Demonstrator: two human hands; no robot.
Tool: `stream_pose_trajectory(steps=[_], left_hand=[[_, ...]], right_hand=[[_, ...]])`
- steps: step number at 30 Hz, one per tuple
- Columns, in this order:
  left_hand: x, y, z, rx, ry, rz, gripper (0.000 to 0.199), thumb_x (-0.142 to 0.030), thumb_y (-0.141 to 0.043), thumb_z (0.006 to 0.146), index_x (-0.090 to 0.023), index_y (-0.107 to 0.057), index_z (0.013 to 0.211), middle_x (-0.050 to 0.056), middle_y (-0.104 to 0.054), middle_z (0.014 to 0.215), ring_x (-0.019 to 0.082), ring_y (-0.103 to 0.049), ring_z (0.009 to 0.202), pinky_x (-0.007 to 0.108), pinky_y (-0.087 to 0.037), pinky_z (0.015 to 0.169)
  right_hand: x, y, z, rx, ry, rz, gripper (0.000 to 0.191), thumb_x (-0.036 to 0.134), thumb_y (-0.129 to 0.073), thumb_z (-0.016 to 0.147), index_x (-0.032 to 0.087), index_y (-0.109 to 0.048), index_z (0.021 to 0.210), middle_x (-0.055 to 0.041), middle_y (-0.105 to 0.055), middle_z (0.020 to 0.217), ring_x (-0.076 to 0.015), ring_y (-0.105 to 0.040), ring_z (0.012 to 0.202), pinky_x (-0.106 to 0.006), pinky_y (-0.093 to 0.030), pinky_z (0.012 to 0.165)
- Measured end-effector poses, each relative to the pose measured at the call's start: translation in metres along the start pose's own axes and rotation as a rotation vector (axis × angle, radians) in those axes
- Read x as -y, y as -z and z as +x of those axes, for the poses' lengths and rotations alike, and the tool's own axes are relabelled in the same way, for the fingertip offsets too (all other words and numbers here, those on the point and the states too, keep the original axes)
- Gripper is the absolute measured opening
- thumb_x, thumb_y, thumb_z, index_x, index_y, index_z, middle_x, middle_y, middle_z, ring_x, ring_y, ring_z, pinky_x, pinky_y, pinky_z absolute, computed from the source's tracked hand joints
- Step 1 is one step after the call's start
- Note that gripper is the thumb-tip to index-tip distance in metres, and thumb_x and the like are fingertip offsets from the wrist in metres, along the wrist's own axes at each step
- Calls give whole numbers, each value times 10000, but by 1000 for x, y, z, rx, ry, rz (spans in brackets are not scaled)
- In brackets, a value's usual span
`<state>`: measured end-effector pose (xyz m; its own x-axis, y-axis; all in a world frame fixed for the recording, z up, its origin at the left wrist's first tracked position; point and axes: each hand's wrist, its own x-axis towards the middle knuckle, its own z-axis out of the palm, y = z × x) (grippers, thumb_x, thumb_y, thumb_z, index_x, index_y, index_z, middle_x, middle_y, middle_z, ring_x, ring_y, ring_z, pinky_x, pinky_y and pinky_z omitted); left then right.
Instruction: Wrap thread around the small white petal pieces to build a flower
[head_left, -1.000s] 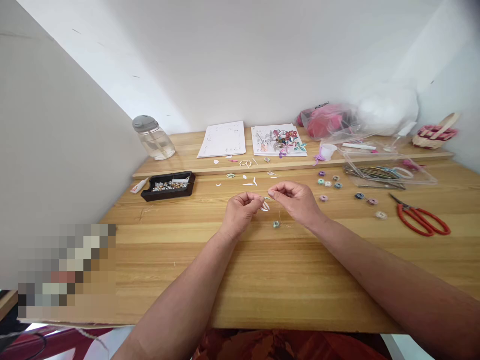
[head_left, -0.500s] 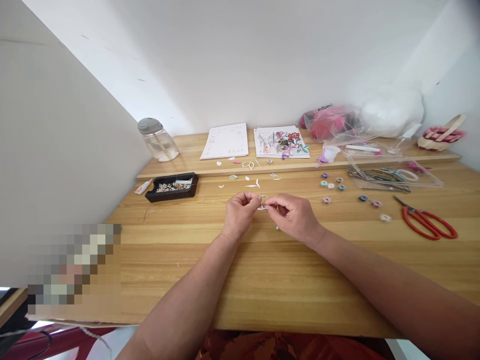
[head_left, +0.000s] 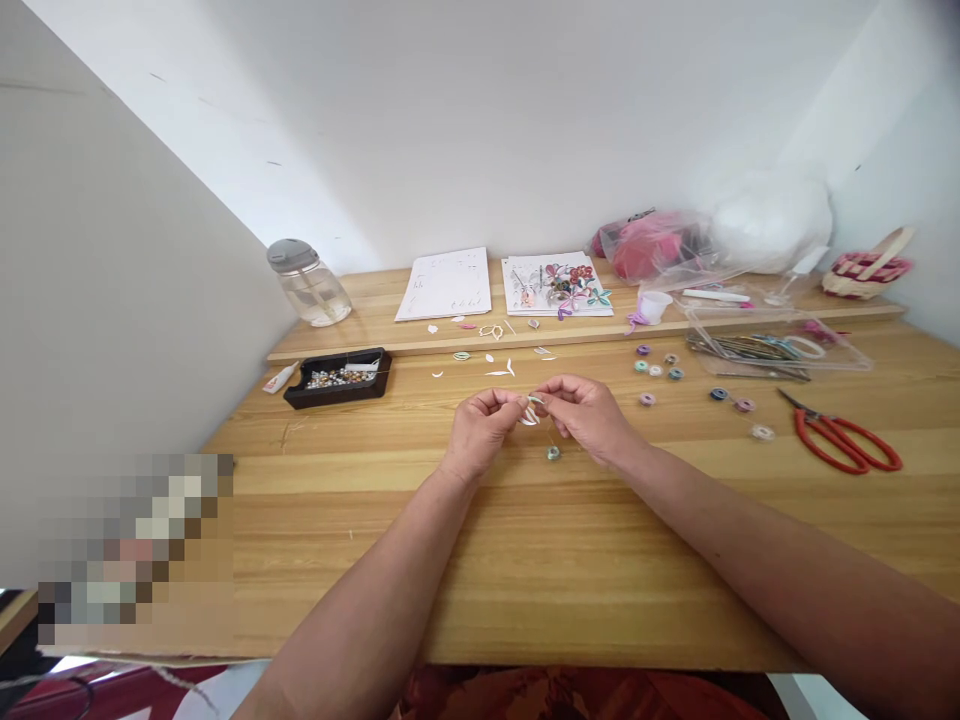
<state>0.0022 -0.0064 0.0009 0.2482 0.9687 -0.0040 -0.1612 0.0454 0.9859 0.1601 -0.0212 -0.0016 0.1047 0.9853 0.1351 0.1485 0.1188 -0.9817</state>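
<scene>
My left hand [head_left: 484, 425] is closed in a pinch on a small white leaf-shaped piece [head_left: 529, 415] with pale green thread along its upper part. My right hand [head_left: 581, 415] has its thumb and fingertips closed at the right end of the same piece, where the green shows. A thread runs down from there to a small green bobbin [head_left: 553, 453], just below my hands. Whether the bobbin hangs or rests on the table I cannot tell. The fingers hide part of the piece.
Beyond my hands lie white cut-out pieces [head_left: 496, 373]. Thread bobbins [head_left: 646, 399] and red-handled scissors [head_left: 851, 440] lie to the right, near a clear plastic tray [head_left: 847, 355] of tools. A black bead tray [head_left: 337, 390] and a bottle [head_left: 319, 295] stand left. Paper stacks [head_left: 442, 285] lie behind.
My right hand has shifted and turned slightly, and its fingers have opened out a little. More of the white piece, its green thread and the bobbin now show. The view has shifted slightly.
</scene>
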Motion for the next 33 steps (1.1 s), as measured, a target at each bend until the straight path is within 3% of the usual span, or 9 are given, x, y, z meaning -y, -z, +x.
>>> stream_pose_trajectory(steps=[2, 4, 7, 11, 15, 23, 30, 33], left_hand=[[1, 0, 1, -38, -14, -28, 231, -359, -762, 690, -147, -672, 671, 11, -635, 648, 89, -482, 571, 234, -362, 580], [3, 1, 2, -90, -26, -53, 229, -353, -769, 682, -148, -667, 675, -4, -614, 631, 82, -473, 569, 230, -371, 592], [7, 2, 5, -135, -47, -62, 231, -353, -768, 685, -150, -660, 693, -20, -589, 607, 77, -473, 560, 226, -383, 605], [8, 3, 6, -110, -56, -13, 225, -350, -762, 693, -147, -667, 713, -4, -623, 635, 85, -507, 573, 227, -395, 608], [5, 2, 3, -76, -33, 47, 234, -365, -761, 693, -148, -670, 704, 7, -643, 639, 93, -521, 573, 230, -396, 602], [0, -1, -1, -15, 23, 60, 244, -382, -771, 673, -158, -678, 684, 10, -658, 631, 92, -481, 535, 239, -347, 557], [2, 0, 2, -45, -23, -48, 194, -334, -748, 699, -155, -678, 671, -2, -636, 634, 84, -469, 557, 234, -363, 585], [2, 1, 3, -107, -35, -62, 197, -327, -755, 688, -151, -667, 674, -10, -623, 616, 88, -498, 566, 237, -392, 613]], right_hand=[[0, -7, -5, 37, -75, 12, 211, 373, -710, 722, 168, -668, 752, 16, -616, 589, -78, -429, 438, -229, -362, 438], [2, -11, -12, 61, -55, -57, 181, 348, -690, 734, 168, -677, 747, 17, -608, 577, -78, -421, 427, -227, -356, 423], [8, -14, -20, 41, 100, -205, 147, 298, -639, 779, 169, -690, 730, 8, -615, 593, -87, -447, 462, -227, -360, 447], [17, -8, -23, -37, 330, -383, 126, 233, -607, 807, 173, -708, 763, 6, -626, 607, -92, -452, 500, -232, -361, 497], [22, 2, -18, -100, 403, -440, 123, 241, -616, 826, 179, -714, 783, 8, -630, 620, -94, -443, 512, -237, -360, 516], [6, 9, 1, -61, 282, -181, 192, 363, -669, 809, 175, -705, 801, -30, -693, 752, -135, -575, 651, -259, -456, 609], [0, -9, -5, 29, -94, 84, 309, 466, -743, 709, 171, -654, 729, 14, -605, 587, -80, -446, 405, -220, -348, 374], [4, -13, -14, 36, 18, -79, 213, 385, -692, 771, 177, -687, 727, 14, -597, 560, -99, -474, 433, -233, -377, 409]])
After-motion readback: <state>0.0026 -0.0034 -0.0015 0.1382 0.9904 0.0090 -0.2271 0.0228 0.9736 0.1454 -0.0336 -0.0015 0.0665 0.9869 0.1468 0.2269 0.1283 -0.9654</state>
